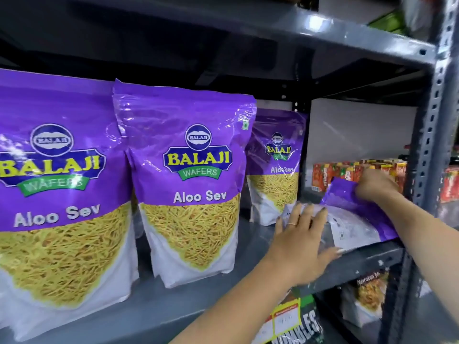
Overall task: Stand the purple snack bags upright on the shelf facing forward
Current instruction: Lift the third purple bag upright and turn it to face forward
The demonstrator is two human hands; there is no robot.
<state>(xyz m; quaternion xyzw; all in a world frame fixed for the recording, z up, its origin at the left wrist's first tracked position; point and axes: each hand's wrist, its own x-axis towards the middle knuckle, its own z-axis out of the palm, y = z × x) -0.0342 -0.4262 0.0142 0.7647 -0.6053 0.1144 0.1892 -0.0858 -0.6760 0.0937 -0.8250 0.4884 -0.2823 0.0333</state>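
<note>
Three purple Aloo Sev snack bags stand upright, labels forward, on the grey shelf (pixel 188 301): a near one at the left (pixel 57 184), a middle one (pixel 188 180) and one further back (pixel 273 167). A fourth purple bag (pixel 357 224) lies flat at the shelf's right end, its printed back up. My left hand (pixel 300 242) rests on its white lower end, fingers spread and thumb under the edge. My right hand (pixel 375 181) pinches its purple top edge, which is lifted slightly.
Red and orange cartons (pixel 347 172) stand in a row behind the lying bag. A perforated grey upright post (pixel 432 125) bounds the shelf on the right. Another shelf board (pixel 273 28) runs overhead. Other snack packs (pixel 367 294) sit on the shelf below.
</note>
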